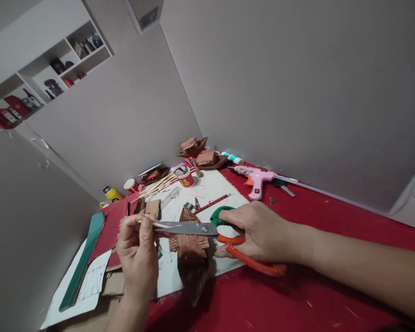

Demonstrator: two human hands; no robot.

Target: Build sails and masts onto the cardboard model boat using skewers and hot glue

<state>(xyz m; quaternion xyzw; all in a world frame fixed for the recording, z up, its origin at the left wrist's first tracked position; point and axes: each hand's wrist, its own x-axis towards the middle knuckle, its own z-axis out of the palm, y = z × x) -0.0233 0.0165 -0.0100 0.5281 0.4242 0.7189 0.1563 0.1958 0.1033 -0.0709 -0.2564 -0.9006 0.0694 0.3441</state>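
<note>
My right hand (256,228) grips a pair of scissors (190,229) by its green and orange handles, with the blades pointing left. Between the thumb and fingers of my left hand (136,244) is a thin wooden stick (162,225), lying along the blades near their tips. Whether the blades are pressed on the stick I cannot tell. Below the scissors sits a brown model boat (192,249) with a ridged, covered middle, partly hidden by the blades. It rests on a white sheet (214,189) over the red table.
A pink glue gun (256,180) lies at the right. Further back are two more model boats (207,159), a red paper cup (185,177) and a bundle of sticks (159,185). A red pencil (212,203) lies on the sheet; a green strip (83,263) is at left.
</note>
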